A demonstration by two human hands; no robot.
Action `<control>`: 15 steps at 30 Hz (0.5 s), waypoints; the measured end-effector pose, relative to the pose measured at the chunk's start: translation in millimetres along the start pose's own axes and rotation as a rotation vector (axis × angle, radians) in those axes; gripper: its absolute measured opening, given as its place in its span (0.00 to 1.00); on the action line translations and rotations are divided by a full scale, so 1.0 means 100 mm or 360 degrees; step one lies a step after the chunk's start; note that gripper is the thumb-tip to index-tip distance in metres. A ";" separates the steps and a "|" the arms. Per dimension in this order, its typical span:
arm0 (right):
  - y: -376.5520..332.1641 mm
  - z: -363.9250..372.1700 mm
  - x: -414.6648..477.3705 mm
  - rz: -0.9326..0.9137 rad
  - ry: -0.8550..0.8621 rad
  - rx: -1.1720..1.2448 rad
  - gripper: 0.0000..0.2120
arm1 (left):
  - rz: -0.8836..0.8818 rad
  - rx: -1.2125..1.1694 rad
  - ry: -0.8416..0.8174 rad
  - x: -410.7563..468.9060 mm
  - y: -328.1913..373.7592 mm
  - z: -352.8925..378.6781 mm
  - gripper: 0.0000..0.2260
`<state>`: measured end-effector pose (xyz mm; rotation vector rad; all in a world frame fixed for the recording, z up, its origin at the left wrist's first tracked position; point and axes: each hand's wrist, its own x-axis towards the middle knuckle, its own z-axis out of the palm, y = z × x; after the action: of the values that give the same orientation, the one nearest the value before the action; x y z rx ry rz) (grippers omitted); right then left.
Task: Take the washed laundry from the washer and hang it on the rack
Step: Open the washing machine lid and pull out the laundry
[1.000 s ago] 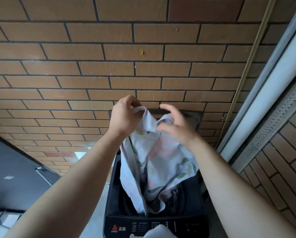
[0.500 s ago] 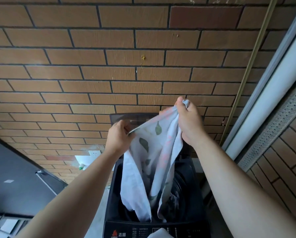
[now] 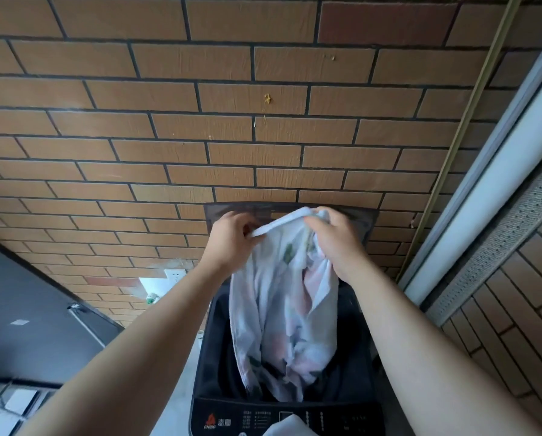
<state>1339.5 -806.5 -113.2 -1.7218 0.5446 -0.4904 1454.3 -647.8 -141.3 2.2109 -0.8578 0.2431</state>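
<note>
The washer (image 3: pixel 211 357) is dark plastic, its control panel (image 3: pixel 332 418) glossy. Rising out of the washer, the garment (image 3: pixel 282 325) is thin, crumpled, matt cloth. Behind the washer, the brick wall (image 3: pixel 200 136) looks rough, grainy, matt.

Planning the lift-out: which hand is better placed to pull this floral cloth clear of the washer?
Probably the right hand: it grips the bunched top of the white floral cloth above the black washer. The left hand only pinches a thin edge.

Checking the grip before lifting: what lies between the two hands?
In the head view, only a stretched hem of the floral cloth spans from the left hand to the right hand, both gripping it.
</note>
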 end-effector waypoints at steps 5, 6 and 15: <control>-0.10 -0.05 -0.10 0.0039 0.0154 0.0211 0.12 | -0.0475 0.0189 -0.0286 -0.20 -0.29 0.13 0.09; -0.08 -0.04 -0.12 -0.0035 0.0056 0.0040 0.10 | -0.0525 0.0156 -0.0341 -0.22 -0.30 0.13 0.09; 0.21 0.06 -0.28 -0.0029 -0.0565 -0.0460 0.42 | -0.0010 0.0003 -0.0122 0.08 0.42 -0.27 0.15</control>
<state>1318.4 -788.7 -136.3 -2.0353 0.3544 -0.1132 1435.6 -654.3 -94.4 2.2365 -0.8921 0.1566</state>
